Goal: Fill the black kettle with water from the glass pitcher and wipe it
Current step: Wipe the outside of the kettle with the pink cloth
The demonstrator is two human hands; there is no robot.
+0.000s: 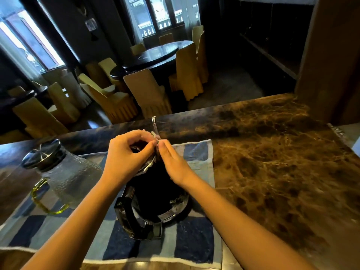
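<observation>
Blue checked towel (194, 244) on marble counter (272, 152) carries black kettle (153, 191), glass pitcher (72, 176) just left of it, left hand (126, 154) pinching small pale wad (153, 135) at kettle top below spout (154, 123), right hand (173, 162) fingertips touching there, grip unclear.

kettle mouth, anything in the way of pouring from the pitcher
Yes: the left hand and right hand pinch at the top of the kettle, covering its mouth. The pitcher, left of it, has its black lid on.
</observation>
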